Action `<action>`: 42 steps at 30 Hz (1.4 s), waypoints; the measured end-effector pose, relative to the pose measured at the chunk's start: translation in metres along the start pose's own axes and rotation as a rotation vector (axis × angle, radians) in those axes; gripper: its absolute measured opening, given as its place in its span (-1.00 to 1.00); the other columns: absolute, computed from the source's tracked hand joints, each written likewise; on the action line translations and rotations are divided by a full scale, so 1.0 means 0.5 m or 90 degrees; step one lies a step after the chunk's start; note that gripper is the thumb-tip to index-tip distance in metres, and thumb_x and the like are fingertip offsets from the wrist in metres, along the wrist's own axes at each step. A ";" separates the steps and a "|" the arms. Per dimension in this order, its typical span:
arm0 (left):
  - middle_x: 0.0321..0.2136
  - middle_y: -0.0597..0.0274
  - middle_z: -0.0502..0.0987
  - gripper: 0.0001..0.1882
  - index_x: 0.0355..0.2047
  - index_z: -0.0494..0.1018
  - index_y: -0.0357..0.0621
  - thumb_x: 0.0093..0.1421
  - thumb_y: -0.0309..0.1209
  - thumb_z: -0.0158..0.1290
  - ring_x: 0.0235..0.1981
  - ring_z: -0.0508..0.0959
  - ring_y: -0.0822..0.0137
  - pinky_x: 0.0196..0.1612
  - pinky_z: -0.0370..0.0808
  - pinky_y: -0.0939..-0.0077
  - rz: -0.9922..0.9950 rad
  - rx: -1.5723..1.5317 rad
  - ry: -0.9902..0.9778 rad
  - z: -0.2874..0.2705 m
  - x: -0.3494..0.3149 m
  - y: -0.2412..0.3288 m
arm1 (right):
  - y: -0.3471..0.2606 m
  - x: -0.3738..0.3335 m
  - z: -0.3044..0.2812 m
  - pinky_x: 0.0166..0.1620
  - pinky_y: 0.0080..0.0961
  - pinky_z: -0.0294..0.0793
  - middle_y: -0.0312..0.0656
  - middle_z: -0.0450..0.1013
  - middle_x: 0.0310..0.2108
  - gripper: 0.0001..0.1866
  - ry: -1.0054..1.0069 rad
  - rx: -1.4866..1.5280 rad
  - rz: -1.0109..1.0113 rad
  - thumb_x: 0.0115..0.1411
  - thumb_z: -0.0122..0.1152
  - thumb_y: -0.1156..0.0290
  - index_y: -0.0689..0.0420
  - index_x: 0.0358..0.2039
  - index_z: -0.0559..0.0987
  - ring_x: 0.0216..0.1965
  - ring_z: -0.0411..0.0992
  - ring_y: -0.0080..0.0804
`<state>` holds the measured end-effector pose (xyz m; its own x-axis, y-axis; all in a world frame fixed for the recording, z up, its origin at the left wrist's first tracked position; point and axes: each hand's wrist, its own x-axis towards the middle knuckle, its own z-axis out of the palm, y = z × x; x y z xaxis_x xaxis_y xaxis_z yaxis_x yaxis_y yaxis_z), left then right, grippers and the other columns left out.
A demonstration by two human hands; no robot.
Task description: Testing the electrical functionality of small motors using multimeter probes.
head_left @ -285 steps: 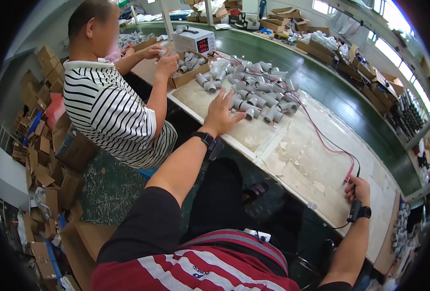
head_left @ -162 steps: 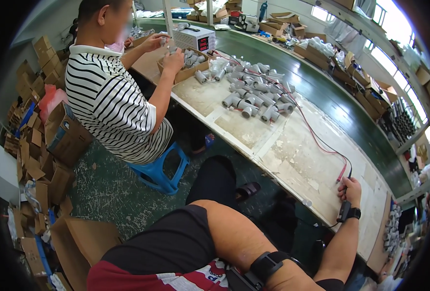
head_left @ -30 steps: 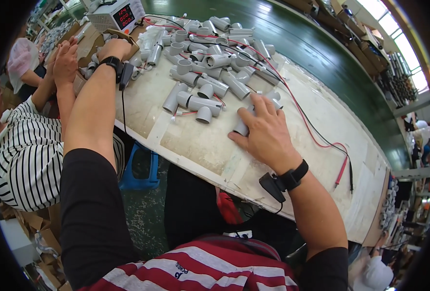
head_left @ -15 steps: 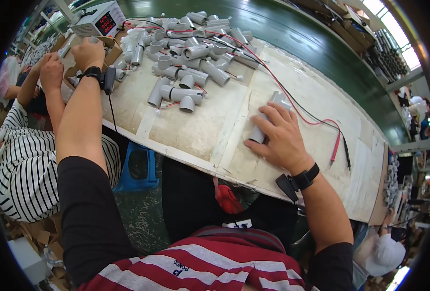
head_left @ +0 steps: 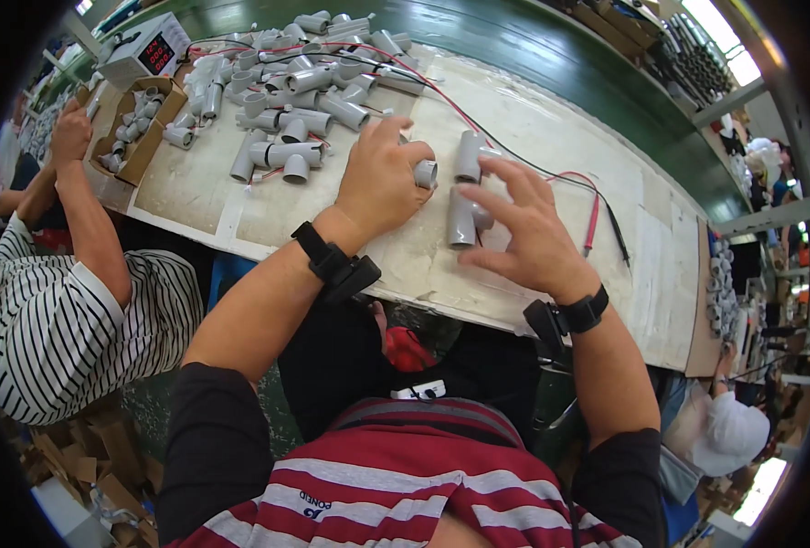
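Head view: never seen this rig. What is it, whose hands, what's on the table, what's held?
There's no robot here. A person wears two wide fisheye cameras on the head; this is the left one looking down, so straight edges bend near the rim.

The bare left hand holds a short gray plastic tube fitting. The bare right hand is spread open beside two gray tubular plastic fittings; contact is hard to tell.

Also on the pale, worn worktable: a heap of gray plastic fittings, a brown cardboard box holding more, a light-colored boxy instrument with a red digital display, and thin red and black cables.

The black-and-white striped shirt at left belongs to someone else.
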<state>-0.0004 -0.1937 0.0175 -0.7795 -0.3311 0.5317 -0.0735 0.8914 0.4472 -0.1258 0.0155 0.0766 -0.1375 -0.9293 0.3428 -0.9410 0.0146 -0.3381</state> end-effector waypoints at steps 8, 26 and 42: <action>0.16 -0.22 0.42 -0.56 -0.07 0.60 -0.17 0.00 -0.37 0.36 0.26 0.34 -0.24 0.34 0.28 0.05 -0.024 -0.096 0.090 -0.013 -0.030 0.090 | -0.070 0.000 0.004 0.04 -0.44 0.50 -0.11 0.57 -0.06 -0.54 0.098 0.358 0.323 0.19 0.43 0.39 0.26 0.07 0.58 -0.04 0.54 -0.32; -0.17 -0.08 0.60 -0.35 0.12 0.36 -0.34 0.04 -0.38 0.33 -0.16 0.65 -0.01 -0.07 0.58 0.23 -0.300 -0.066 -0.152 0.072 -0.019 0.178 | 0.014 -0.225 0.034 -0.28 -0.58 0.52 -0.13 0.56 -0.18 -0.48 0.376 0.921 0.449 0.26 0.27 0.61 0.25 0.24 0.41 -0.29 0.53 -0.50; -0.36 0.09 0.60 -0.70 -0.06 0.48 -0.28 0.44 -0.26 -0.01 -0.49 0.54 0.34 -0.47 0.47 0.50 -0.635 -1.061 -0.270 -0.009 -0.043 0.201 | -0.041 -0.174 -0.023 -0.05 -0.57 0.61 -0.19 0.55 -0.11 -0.54 0.251 0.631 0.253 0.19 0.41 0.60 0.29 0.11 0.55 -0.13 0.55 -0.46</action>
<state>0.0121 -0.0987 0.0542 -0.9277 -0.1345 -0.3481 -0.1451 -0.7294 0.6685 -0.0982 0.1002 0.0638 -0.6240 -0.7407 0.2488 -0.1737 -0.1789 -0.9684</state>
